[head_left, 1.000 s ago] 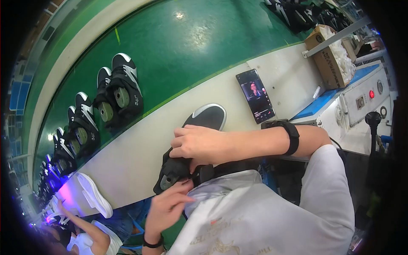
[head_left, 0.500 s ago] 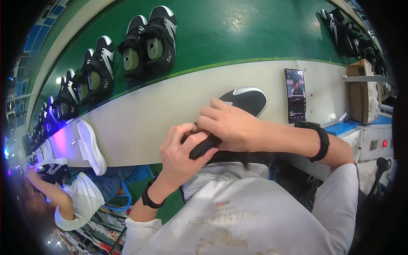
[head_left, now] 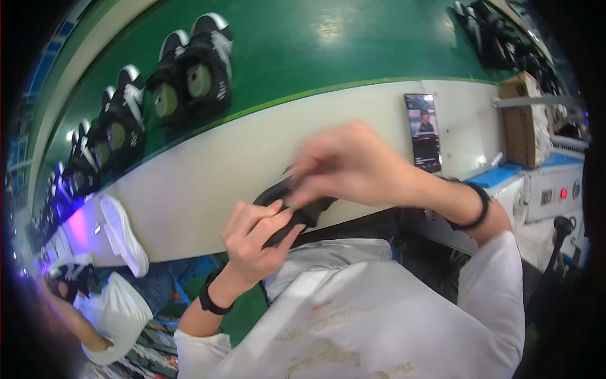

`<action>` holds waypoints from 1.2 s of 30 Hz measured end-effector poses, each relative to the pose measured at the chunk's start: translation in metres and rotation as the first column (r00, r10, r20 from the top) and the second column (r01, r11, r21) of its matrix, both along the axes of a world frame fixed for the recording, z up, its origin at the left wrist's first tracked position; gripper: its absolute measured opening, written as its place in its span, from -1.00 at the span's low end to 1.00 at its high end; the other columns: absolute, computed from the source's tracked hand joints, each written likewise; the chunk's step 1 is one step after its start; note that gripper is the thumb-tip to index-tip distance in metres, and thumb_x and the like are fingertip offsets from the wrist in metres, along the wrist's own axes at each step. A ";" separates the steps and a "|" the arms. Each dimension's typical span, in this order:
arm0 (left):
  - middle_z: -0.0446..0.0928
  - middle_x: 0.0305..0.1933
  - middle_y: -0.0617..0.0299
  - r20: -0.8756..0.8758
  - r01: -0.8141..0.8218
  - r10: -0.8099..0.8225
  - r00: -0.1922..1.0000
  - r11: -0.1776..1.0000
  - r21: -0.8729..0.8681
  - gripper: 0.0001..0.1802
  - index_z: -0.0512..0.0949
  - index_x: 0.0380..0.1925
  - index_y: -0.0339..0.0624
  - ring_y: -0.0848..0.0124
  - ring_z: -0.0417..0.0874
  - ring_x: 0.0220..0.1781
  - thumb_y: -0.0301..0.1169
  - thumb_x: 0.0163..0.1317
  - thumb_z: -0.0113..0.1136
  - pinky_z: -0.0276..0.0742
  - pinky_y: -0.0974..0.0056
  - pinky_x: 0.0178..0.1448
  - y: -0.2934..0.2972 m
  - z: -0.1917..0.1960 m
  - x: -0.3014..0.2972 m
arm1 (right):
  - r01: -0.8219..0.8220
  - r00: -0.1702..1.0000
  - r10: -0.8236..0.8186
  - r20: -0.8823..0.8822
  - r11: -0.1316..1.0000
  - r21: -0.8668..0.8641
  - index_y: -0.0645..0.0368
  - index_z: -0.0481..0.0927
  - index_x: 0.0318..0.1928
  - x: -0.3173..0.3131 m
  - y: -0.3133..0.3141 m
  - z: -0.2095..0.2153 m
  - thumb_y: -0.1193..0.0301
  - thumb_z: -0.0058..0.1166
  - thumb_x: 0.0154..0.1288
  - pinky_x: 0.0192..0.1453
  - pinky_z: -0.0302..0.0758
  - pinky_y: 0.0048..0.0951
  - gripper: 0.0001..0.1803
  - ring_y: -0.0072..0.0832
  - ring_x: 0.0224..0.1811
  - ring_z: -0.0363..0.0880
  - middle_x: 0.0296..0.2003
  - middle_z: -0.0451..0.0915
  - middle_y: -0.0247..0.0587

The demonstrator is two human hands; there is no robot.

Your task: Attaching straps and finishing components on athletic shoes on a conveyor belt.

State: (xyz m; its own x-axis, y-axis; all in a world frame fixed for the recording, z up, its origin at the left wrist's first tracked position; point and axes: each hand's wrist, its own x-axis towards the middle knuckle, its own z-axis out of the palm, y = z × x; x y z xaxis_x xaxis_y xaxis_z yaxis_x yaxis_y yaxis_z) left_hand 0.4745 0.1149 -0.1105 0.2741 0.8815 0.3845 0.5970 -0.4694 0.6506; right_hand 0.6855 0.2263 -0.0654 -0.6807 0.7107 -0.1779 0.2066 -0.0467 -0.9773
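Observation:
Both my hands hold a black shoe over the near edge of the cream-white ledge. My left hand grips it from below, fingers curled around its side. From above, my right hand covers it and is blurred by motion, so most of the shoe is hidden. Each wrist wears a black band.
Several pairs of black shoes ride on the green conveyor belt beyond the ledge. A phone leans on the ledge at right, near a cardboard box and a control box. A white shoe lies left, by another person.
My view has shifted, so the belt's shoes and the phone sit differently. My right hand has moved over the black shoe and now hides its grey sole. My left hand still holds it from below.

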 end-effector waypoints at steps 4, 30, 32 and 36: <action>0.61 -0.29 0.20 -0.059 0.049 -0.049 0.997 0.999 0.011 -0.59 0.67 -0.28 -0.12 0.28 0.55 -0.41 -0.43 -0.23 0.59 0.35 0.25 -0.38 0.002 0.005 0.000 | -0.059 0.996 0.069 0.061 0.987 -0.151 0.27 0.60 -0.45 -0.050 0.011 -0.057 0.50 0.40 -0.01 -0.31 0.47 -0.34 -0.80 -0.47 -0.46 0.52 -0.55 0.59 -0.20; 0.49 -0.18 0.18 -0.153 -0.750 0.734 0.662 0.646 -0.143 -0.76 0.48 -0.11 -0.35 0.36 0.49 -0.11 -0.45 0.32 0.24 0.43 0.27 0.11 -0.090 0.003 -0.088 | 0.489 -0.009 -0.885 0.465 0.402 0.774 0.26 0.53 0.11 0.417 0.225 -0.135 0.04 0.34 0.08 0.23 0.50 -0.09 -0.31 0.04 0.13 0.56 0.04 0.58 0.20; 0.48 -0.18 0.18 -0.157 -0.765 0.748 0.644 0.632 -0.128 -0.76 0.47 -0.12 -0.34 0.36 0.49 -0.11 -0.45 0.32 0.24 0.43 0.27 0.11 -0.087 0.001 -0.083 | 0.392 -0.125 -0.883 0.452 0.375 0.840 0.31 0.45 0.12 0.459 0.238 -0.146 0.03 0.34 0.09 0.23 0.49 -0.03 -0.26 0.15 0.17 0.50 0.10 0.49 0.28; 0.43 -0.15 0.09 -0.204 -0.796 0.770 0.604 0.597 -0.102 -0.72 0.49 -0.13 -0.38 0.21 0.45 -0.07 -0.55 0.18 0.30 0.36 0.15 0.15 -0.093 0.006 -0.080 | 0.269 -0.238 -0.849 0.472 0.409 0.872 0.34 0.45 0.09 0.516 0.256 -0.163 -0.01 0.39 0.01 0.20 0.51 -0.04 -0.20 0.07 0.16 0.53 0.06 0.54 0.24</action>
State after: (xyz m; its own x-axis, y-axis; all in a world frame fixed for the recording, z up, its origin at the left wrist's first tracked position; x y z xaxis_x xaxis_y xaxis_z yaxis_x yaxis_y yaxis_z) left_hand 0.3941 0.0218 -0.1048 -0.5194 0.8234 0.2285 0.7623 0.3256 0.5594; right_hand 1.2017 0.4818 -0.2283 0.5191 0.8092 0.2752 0.8504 -0.5213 -0.0711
